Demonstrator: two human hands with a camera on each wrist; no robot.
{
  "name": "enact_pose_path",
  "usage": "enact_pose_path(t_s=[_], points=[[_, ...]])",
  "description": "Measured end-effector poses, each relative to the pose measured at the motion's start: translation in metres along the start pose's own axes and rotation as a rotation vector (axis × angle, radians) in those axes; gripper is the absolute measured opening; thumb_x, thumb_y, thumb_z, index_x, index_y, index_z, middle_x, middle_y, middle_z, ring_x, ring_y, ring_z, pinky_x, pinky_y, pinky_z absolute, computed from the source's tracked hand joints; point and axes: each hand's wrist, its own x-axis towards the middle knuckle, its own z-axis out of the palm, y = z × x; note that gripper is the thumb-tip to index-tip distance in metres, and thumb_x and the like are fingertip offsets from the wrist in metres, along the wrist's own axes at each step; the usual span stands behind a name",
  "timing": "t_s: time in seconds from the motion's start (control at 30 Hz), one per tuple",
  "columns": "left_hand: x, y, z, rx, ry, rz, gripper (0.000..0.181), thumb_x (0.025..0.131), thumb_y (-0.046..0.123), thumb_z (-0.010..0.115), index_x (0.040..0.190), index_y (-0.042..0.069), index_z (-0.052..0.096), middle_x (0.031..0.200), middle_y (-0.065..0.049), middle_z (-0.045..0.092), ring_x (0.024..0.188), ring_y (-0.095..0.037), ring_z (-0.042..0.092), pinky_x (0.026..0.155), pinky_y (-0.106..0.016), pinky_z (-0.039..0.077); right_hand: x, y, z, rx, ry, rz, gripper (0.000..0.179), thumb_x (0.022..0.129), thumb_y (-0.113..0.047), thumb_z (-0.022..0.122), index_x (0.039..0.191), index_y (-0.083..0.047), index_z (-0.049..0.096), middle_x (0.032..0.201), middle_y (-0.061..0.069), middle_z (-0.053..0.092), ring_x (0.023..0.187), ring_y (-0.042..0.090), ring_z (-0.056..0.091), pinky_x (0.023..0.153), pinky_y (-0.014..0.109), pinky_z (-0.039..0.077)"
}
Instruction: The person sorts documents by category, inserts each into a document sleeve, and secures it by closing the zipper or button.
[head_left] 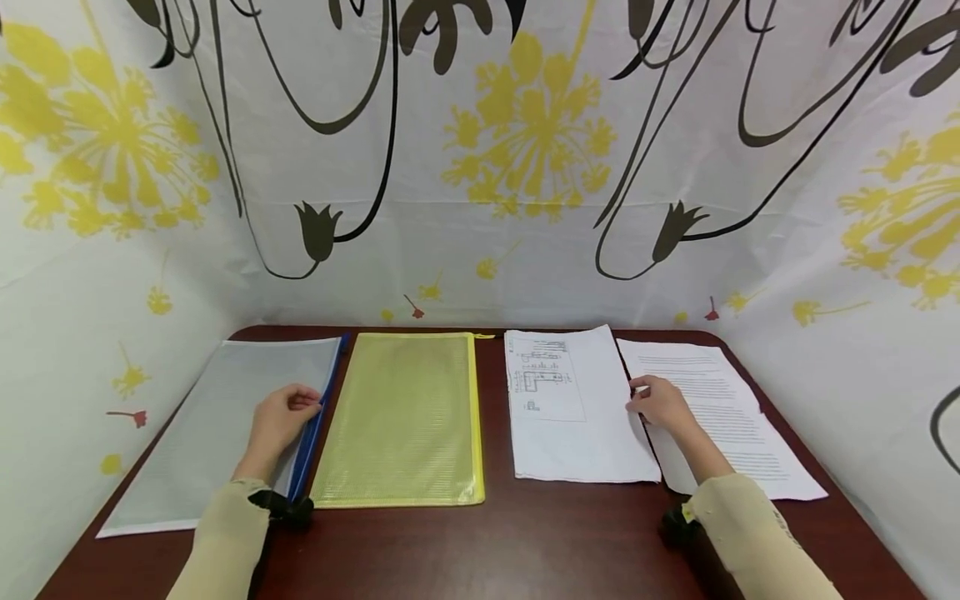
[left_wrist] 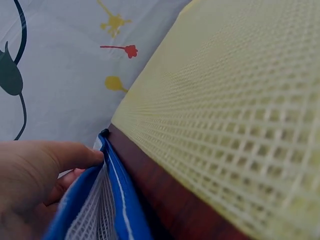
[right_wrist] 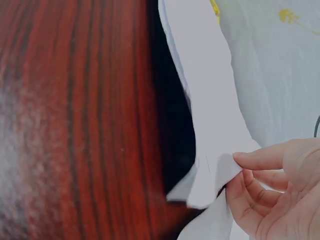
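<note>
My left hand [head_left: 279,421] pinches the blue-trimmed right edge of a whitish mesh zip folder [head_left: 202,433] at the left of the table. In the left wrist view, the folder's blue zipper edge [left_wrist: 122,200] gapes apart, with white mesh showing inside, and the thumb lies at its far end. Over on the right, my right hand [head_left: 663,406] holds the right edge of some paper sheets [head_left: 577,442] bearing a line drawing. The right wrist view shows thumb and fingers pinching the paper [right_wrist: 205,75], its near edge raised off the table.
Between the hands lies a yellow mesh zip folder [head_left: 405,417]. Printed text sheets [head_left: 720,400] lie at the far right, partly under my right hand. Dark reddish-brown wood forms the tabletop [head_left: 480,550]. A patterned cloth [head_left: 450,167] hangs around the back and sides.
</note>
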Motion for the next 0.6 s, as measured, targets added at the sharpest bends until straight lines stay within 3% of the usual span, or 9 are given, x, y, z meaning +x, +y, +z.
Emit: enact_pose_path(t_s=[0.17,0.37,0.5,0.6], points=[[0.001,0.002,-0.006,-0.006,0.045,-0.050,0.021,0.091,0.014,0.069,0.107,0.000,0.070,0.101,-0.020,0.073,0.084,-0.018,0.069,0.069,-0.020,0.050,0.000,-0.001,0.001,0.029,0.034,-0.026,0.044,0.089,-0.007,0.063,0.129,0.011,0.055,0.093,0.018,0.066,0.067,0.010,0.056,0.059,0.024,0.050],[0.003,0.010,-0.016,0.002,0.064,-0.046,0.024,0.090,0.015,0.069,0.108,-0.001,0.072,0.101,-0.020,0.074,0.075,0.001,0.059,0.065,-0.014,0.046,-0.007,-0.005,-0.004,0.212,0.013,0.026,0.043,0.094,-0.010,0.062,0.131,0.009,0.054,0.107,0.022,0.065,0.077,0.005,0.059,0.066,0.024,0.055],[0.004,0.015,-0.024,0.001,0.055,-0.036,0.026,0.092,0.016,0.068,0.110,-0.002,0.071,0.103,-0.020,0.073,0.075,0.000,0.058,0.063,-0.015,0.046,-0.009,-0.005,-0.005,0.316,-0.016,0.055,0.045,0.097,-0.014,0.060,0.135,0.008,0.052,0.123,0.026,0.062,0.083,0.001,0.060,0.072,0.023,0.058],[0.004,0.018,-0.029,0.001,0.057,-0.031,0.026,0.093,0.016,0.068,0.112,-0.002,0.071,0.104,-0.021,0.072,0.077,-0.005,0.059,0.062,-0.016,0.047,-0.010,-0.006,-0.005,0.384,-0.046,0.066,0.049,0.098,-0.017,0.059,0.139,0.007,0.048,0.124,0.024,0.063,0.085,0.000,0.062,0.074,0.023,0.058]])
